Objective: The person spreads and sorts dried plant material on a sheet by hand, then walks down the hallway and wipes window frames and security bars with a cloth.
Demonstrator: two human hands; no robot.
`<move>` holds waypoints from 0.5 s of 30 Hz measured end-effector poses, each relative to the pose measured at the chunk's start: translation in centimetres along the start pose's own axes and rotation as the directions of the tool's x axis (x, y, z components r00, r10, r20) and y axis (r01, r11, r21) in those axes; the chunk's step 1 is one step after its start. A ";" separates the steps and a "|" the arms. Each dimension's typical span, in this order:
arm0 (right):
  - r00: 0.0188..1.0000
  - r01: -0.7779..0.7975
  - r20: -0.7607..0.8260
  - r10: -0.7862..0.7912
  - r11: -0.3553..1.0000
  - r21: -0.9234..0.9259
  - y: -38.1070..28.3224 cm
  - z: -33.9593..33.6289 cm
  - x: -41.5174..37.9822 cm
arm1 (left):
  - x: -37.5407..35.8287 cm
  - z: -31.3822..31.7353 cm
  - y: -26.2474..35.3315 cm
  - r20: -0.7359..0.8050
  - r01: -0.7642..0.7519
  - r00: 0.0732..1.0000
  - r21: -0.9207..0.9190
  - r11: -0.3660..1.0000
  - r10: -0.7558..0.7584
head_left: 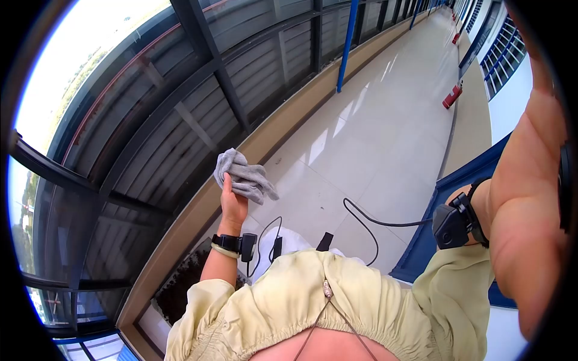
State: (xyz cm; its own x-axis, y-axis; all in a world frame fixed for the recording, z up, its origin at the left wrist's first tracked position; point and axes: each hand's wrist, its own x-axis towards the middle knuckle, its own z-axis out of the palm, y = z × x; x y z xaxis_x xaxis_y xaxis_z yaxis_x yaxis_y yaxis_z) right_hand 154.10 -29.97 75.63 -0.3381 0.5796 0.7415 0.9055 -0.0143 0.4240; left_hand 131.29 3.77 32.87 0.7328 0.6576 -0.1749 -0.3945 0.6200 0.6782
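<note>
The left grip (235,206) pinches a grey cloth (242,176), its thumb laid over the near side of the folds; the other fingers are mostly hidden beneath. The cloth is bunched, standing up above the grip, with loose folds drooping off to the right of the thumb. It is in the air, above the floor (385,138).

The right grip (530,204) is raised close to the lens, well apart from the cloth, its palm filling the right edge of the view. Its fingers run out of view at the top, so I cannot tell whether they are spread or pressed together.

Just below the left grip, the wrist wears a black band (226,242) with a box (248,246) on it and a pale bangle (224,251) beside it. A larger black box (451,225) is strapped to the right wrist, and a black cable (377,240) curves away from it toward the lap.

Left of the cloth is a dark metal frame (208,63) with slatted panels; a tan ledge (295,123) runs past it up the corridor. Far ahead of the left grip stand a blue pole (346,54) and, beyond the floor to the right, a red extinguisher (452,95) near the wall.
</note>
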 end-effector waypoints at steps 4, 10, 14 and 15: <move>0.996 0.089 0.009 -0.090 0.991 0.100 2.4 7.7 1.6 | 6.5 -2.2 3.6 -0.124 -0.187 0.976 -0.039 0.982 0.180; 0.987 0.115 0.091 -0.134 0.974 0.194 6.3 17.8 6.4 | 22.3 -9.2 11.8 -0.125 -0.374 0.924 -0.087 0.923 0.362; 0.976 -0.169 0.174 0.133 0.963 0.210 8.9 24.0 4.9 | 31.6 -10.4 15.7 -0.264 -0.387 0.906 -0.193 0.902 0.332; 0.920 -0.384 0.155 0.359 0.906 0.180 8.8 26.6 2.6 | 33.9 -10.9 15.8 -0.274 -0.374 0.910 -0.214 0.903 0.312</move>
State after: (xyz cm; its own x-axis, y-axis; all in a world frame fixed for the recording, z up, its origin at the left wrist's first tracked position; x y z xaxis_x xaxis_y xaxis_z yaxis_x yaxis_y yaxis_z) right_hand 168.02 -6.97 67.46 0.0538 0.6543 0.7543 0.9960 -0.0888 0.0060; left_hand 143.88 40.53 29.89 0.3921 0.9087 -0.1432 -0.7485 0.4056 0.5246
